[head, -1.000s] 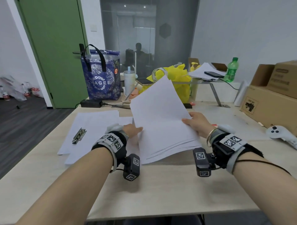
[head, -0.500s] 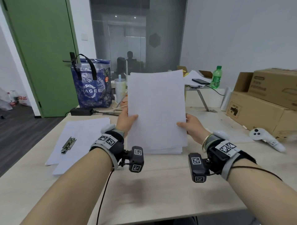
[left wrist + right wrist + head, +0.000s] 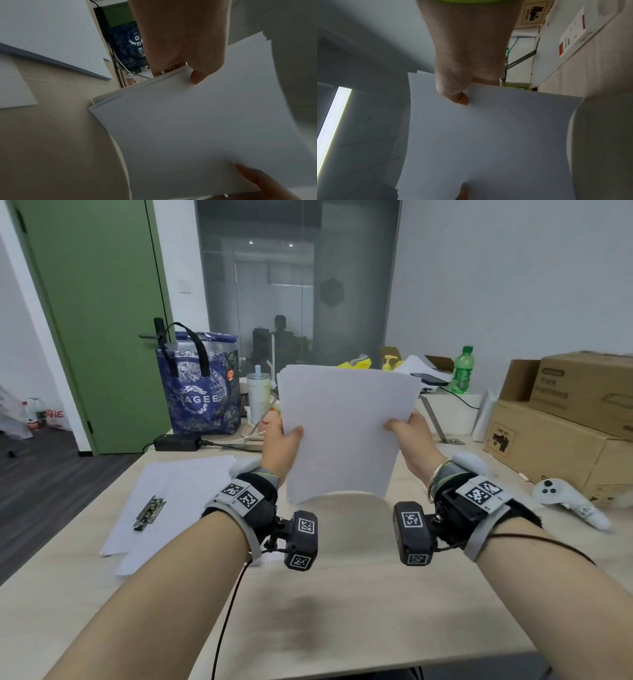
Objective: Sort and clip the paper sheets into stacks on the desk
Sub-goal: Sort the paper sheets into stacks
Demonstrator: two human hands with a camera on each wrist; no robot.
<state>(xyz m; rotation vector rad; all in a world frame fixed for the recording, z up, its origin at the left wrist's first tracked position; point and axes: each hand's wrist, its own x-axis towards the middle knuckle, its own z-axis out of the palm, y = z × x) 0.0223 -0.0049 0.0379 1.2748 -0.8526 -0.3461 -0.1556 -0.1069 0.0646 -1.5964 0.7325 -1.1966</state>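
Note:
A stack of white paper sheets (image 3: 344, 433) stands upright above the desk (image 3: 342, 611), its lower edge bowed and lifted off the top. My left hand (image 3: 282, 440) pinches the stack's left edge, thumb on the near face. My right hand (image 3: 406, 433) pinches the right edge the same way. The left wrist view shows the sheets (image 3: 197, 128) with my left hand's thumb on them. The right wrist view shows the sheets (image 3: 488, 135) held by my right hand's thumb. Left on the desk lie more loose sheets (image 3: 178, 491) with a metal clip (image 3: 150, 512) on top.
A blue tote bag (image 3: 198, 392), a tumbler (image 3: 258, 398) and a black power brick (image 3: 176, 442) stand at the desk's back left. Cardboard boxes (image 3: 565, 422) and a white controller (image 3: 568, 503) are at the right. A green bottle (image 3: 462, 371) stands behind.
Both hands have raised the stack from a tilted lie on the desk to upright, then lifted it a little higher off the top.

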